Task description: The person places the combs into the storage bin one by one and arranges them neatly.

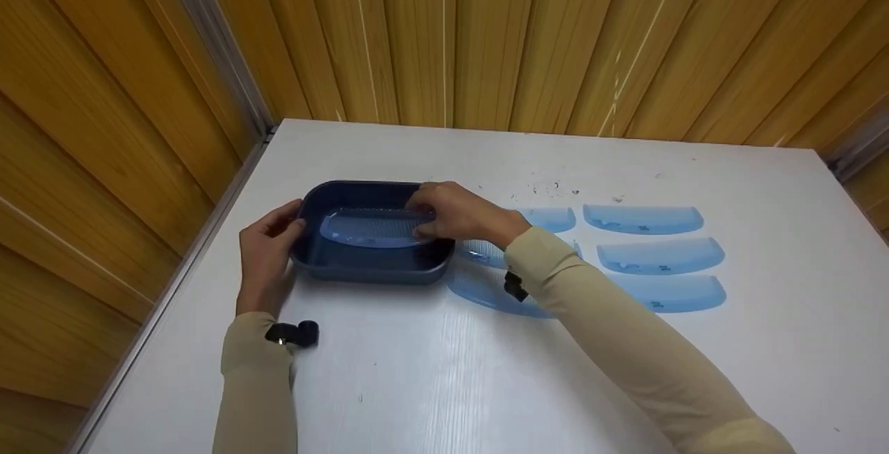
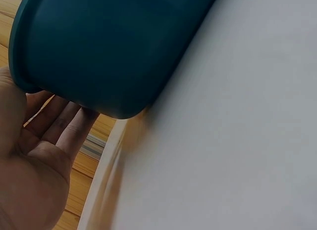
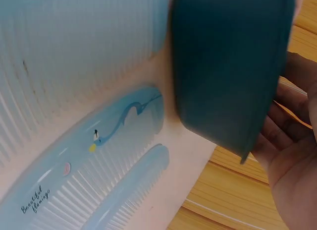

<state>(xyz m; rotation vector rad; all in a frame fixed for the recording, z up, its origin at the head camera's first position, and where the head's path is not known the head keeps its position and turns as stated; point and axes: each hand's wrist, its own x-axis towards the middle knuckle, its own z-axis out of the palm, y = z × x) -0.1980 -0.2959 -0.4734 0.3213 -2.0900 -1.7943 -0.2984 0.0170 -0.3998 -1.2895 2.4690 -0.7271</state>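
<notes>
A dark blue rectangular plastic basin (image 1: 368, 275) with rounded corners stands on the white table. At its left end my left hand (image 1: 267, 253) grips the wall, with the thumb at the rim and the fingers along the outside, as the left wrist view shows. My right hand (image 1: 462, 211) reaches over the basin's right end. Thumb and fingers pinch the right end of a translucent blue comb (image 1: 368, 230) inside the basin, its teeth toward the far side. In the right wrist view the basin wall (image 3: 223, 66) hides the held comb.
Right of the basin, several light blue combs lie in two columns, among them a far comb (image 1: 642, 219), a middle comb (image 1: 660, 257) and a near comb (image 1: 684, 294). My right forearm covers part of the left column. Wood-patterned panels (image 1: 486, 44) border the table (image 1: 389, 371).
</notes>
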